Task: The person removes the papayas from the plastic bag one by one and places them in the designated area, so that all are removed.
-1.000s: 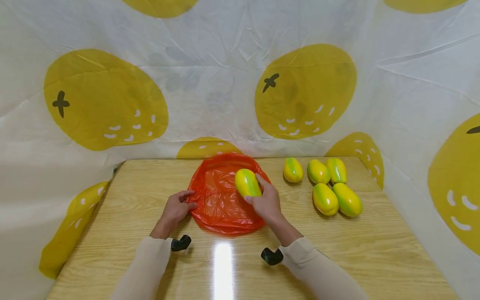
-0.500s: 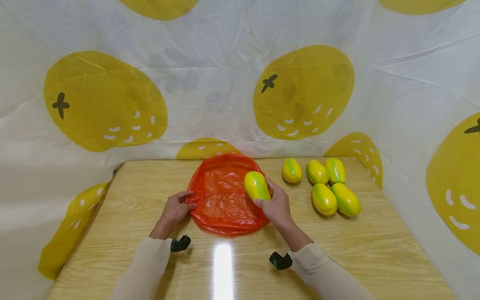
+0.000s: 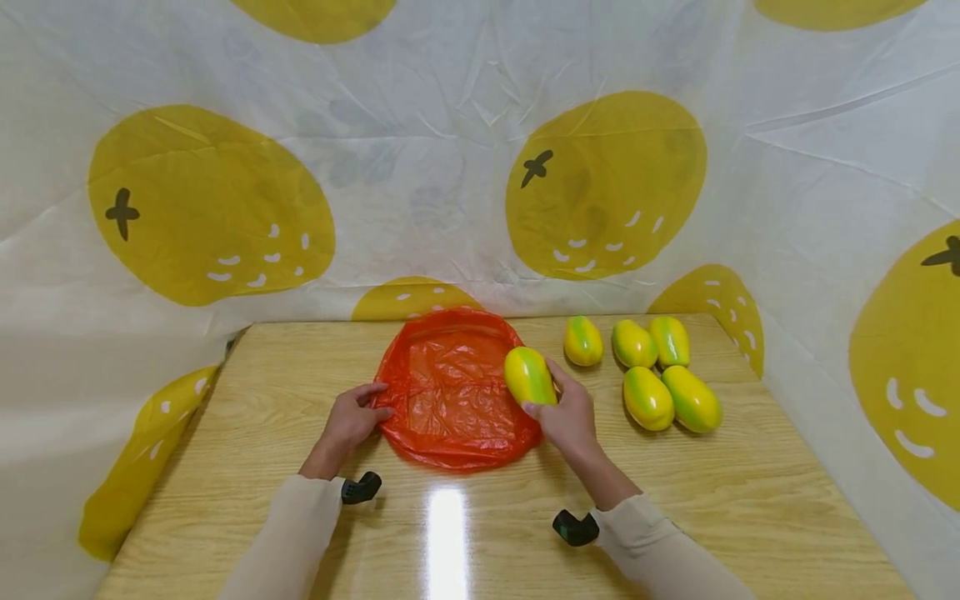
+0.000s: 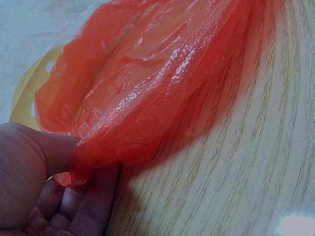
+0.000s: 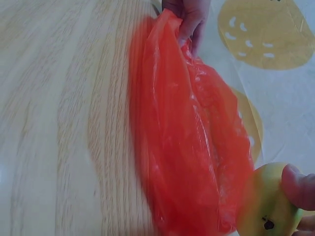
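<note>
A red plastic bag stands with its mouth spread wide on the wooden table. My left hand pinches the bag's left rim between thumb and fingers; the left wrist view shows the film caught there. In my right hand is a yellow-green papaya, gripped over the bag's right rim. The right wrist view shows the dark stem end of this papaya and the thumb laid on it. Nothing is visible inside the bag.
Several more papayas lie to the right: one apart near the back edge, the others clustered. A white cloth with yellow fruit prints hangs behind and beside the wooden table.
My right hand has moved to the right with the papaya, from above the bag's inside to its right rim. The left hand and the bag have stayed about where they were.
</note>
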`<act>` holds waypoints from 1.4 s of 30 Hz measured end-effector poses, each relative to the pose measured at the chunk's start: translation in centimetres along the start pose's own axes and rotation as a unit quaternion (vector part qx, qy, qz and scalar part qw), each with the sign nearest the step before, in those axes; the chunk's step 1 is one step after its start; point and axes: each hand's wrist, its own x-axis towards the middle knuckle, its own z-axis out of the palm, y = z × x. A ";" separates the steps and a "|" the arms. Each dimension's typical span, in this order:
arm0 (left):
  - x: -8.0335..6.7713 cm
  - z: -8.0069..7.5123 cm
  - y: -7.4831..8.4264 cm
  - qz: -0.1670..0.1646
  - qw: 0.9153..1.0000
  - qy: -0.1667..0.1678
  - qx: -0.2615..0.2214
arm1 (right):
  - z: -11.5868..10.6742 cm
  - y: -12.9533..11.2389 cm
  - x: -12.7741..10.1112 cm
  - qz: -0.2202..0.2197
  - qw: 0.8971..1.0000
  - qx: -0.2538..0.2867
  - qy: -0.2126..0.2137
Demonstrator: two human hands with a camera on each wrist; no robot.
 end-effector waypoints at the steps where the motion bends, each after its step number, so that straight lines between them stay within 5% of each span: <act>1: 0.0 0.0 0.0 0.000 1.000 0.000 -0.002 | -0.2 0.1 0.0 -0.001 1.000 -0.002 0.001; 42: 0.0 0.0 -0.1 -0.006 1.000 -0.004 0.007 | -4.4 3.8 -0.2 0.008 0.998 -0.021 0.059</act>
